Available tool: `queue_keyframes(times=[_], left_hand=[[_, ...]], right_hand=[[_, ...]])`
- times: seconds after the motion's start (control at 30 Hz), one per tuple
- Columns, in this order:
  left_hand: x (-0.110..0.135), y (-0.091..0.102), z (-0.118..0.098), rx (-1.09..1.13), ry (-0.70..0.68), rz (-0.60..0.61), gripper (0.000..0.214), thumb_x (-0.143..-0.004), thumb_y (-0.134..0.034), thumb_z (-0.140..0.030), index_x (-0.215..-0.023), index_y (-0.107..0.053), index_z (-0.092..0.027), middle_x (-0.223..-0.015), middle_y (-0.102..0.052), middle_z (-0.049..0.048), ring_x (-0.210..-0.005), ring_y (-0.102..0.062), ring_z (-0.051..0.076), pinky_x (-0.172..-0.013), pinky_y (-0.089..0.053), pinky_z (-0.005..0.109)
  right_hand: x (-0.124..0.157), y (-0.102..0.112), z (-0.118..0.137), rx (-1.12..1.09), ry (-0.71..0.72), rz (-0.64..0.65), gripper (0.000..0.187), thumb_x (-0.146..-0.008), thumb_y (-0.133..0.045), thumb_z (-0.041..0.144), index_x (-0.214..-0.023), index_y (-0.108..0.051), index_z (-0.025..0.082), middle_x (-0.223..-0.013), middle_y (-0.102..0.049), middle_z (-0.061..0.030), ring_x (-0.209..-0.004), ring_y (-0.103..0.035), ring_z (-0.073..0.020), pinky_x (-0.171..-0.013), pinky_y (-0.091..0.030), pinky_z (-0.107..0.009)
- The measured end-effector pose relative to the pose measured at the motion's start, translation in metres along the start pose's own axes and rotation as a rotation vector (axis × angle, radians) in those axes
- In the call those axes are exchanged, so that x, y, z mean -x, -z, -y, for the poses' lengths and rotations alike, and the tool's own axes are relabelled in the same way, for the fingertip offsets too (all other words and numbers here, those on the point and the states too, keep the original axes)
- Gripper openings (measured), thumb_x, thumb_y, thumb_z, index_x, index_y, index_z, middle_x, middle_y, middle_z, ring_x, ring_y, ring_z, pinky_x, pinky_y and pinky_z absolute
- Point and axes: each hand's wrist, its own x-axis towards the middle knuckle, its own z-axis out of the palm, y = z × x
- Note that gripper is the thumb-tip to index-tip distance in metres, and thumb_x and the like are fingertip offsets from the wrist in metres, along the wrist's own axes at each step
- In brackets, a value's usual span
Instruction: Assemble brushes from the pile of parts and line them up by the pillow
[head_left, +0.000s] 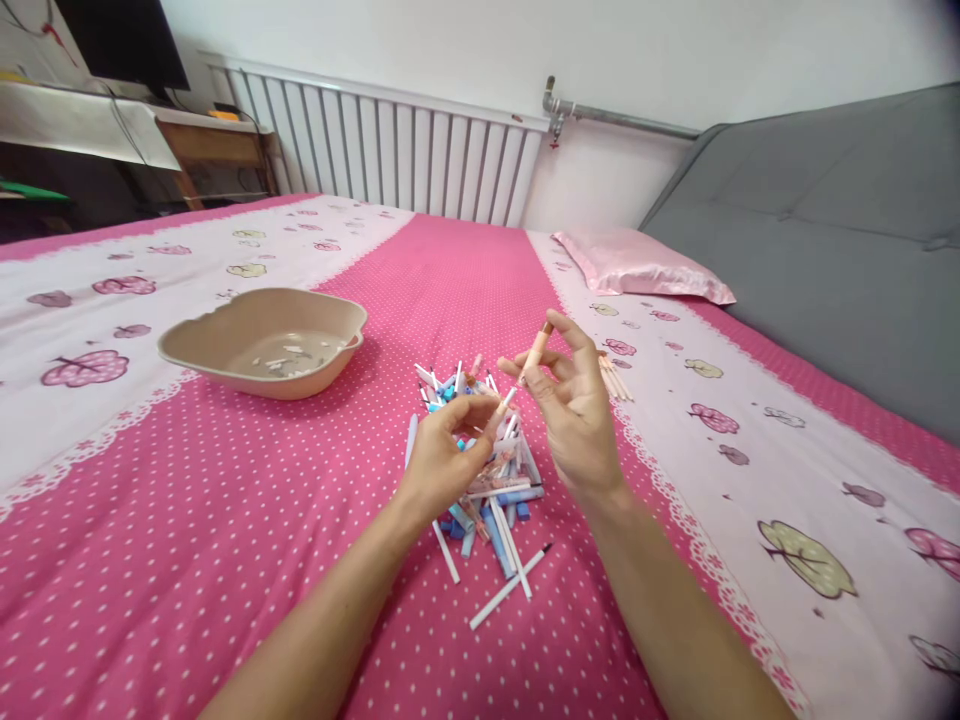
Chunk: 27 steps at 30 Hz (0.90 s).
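My right hand point(577, 405) holds a peach-coloured marker barrel point(536, 350) with a brown end, tilted up between thumb and fingers. Its lower end meets a thin white stick point(510, 396), which my left hand point(454, 445) pinches between thumb and fingertips. I cannot tell whether the stick is inside the barrel. Below both hands lies a loose pile of marker parts point(499, 520): blue, lilac and pinkish barrels, small blue caps and white sticks, some dark-tipped. One dark-tipped white stick point(510, 588) lies at the near edge. My left hand hides part of the pile.
A beige basin point(217, 365) with small white pieces inside stands on the left of the pink dotted bedspread point(300, 480). Several peach-coloured sticks point(616, 378) lie just right of my right hand. Behind are a pink pillow point(637, 265), a grey headboard point(825, 210) and a white radiator point(397, 145).
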Motion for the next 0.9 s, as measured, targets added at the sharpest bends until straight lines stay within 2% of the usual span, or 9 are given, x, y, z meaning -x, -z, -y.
queue_keyframes(times=[0.17, 0.37, 0.63, 0.9], left_hand=[[0.0002, 0.0004, 0.0005, -0.017, 0.0, 0.005, 0.02, -0.08, -0.062, -0.029, -0.091, -0.065, -0.013, -0.082, -0.068, 0.0046, -0.072, -0.062, 0.013, -0.072, -0.05, 0.026], [0.0001, 0.002, 0.0004, -0.007, -0.004, 0.008, 0.019, -0.08, -0.061, -0.027, -0.092, -0.064, -0.013, -0.085, -0.068, 0.0055, -0.073, -0.062, 0.013, -0.073, -0.05, 0.026], [-0.0001, 0.0012, -0.0024, 0.007, 0.014, -0.017, 0.02, -0.078, -0.062, -0.027, -0.091, -0.067, -0.012, -0.086, -0.07, 0.007, -0.074, -0.062, 0.014, -0.074, -0.05, 0.027], [0.0003, 0.0034, -0.0003, -0.007, 0.003, -0.051, 0.021, -0.078, -0.063, -0.026, -0.092, -0.067, -0.012, -0.087, -0.07, 0.0075, -0.074, -0.062, 0.014, -0.074, -0.051, 0.028]], right_hand=[[0.0012, 0.0, -0.0039, 0.029, -0.009, 0.029, 0.042, -0.09, -0.055, 0.025, -0.128, -0.041, 0.035, -0.103, -0.062, -0.0013, -0.098, -0.064, -0.0186, -0.097, -0.049, -0.042], [0.0014, -0.0004, -0.005, -0.013, -0.028, 0.054, 0.043, -0.087, -0.058, 0.022, -0.126, -0.044, 0.034, -0.103, -0.062, -0.0011, -0.1, -0.063, -0.0191, -0.091, -0.051, -0.039], [0.0019, -0.0002, -0.0054, -0.014, -0.062, 0.089, 0.051, -0.086, -0.058, 0.019, -0.131, -0.04, 0.035, -0.108, -0.064, -0.0005, -0.102, -0.061, -0.0172, -0.093, -0.05, -0.037], [0.0014, 0.0003, -0.0065, -0.042, -0.126, 0.092, 0.05, -0.084, -0.06, 0.019, -0.13, -0.042, 0.03, -0.101, -0.066, -0.0023, -0.098, -0.063, -0.0182, -0.086, -0.054, -0.037]])
